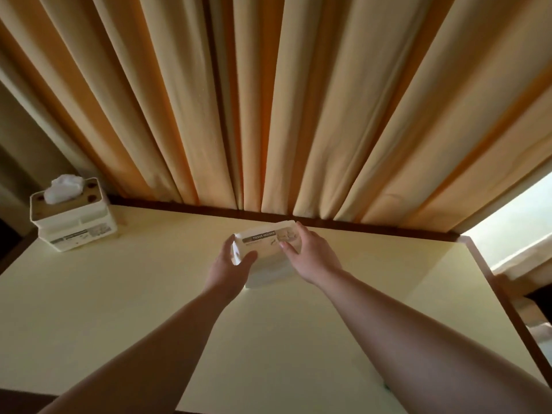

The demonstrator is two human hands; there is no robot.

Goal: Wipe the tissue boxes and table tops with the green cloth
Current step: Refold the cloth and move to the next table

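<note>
A white tissue holder (pixel 263 242) with a printed label stands near the far middle of the cream table top (pixel 119 294). My left hand (pixel 228 265) grips its left end, thumb on the front. My right hand (pixel 307 255) holds its right end, fingers curled over the top edge. A second white tissue box (pixel 74 216), with white tissue sticking out of its top, stands at the table's far left corner. A small green bit, perhaps the cloth (pixel 386 386), peeks out under my right forearm near the front edge.
Orange-cream curtains (pixel 268 115) hang right behind the table's dark wooden back rail (pixel 358 225). The table's right edge (pixel 501 297) has a brown wooden trim, with a bright window area beyond it.
</note>
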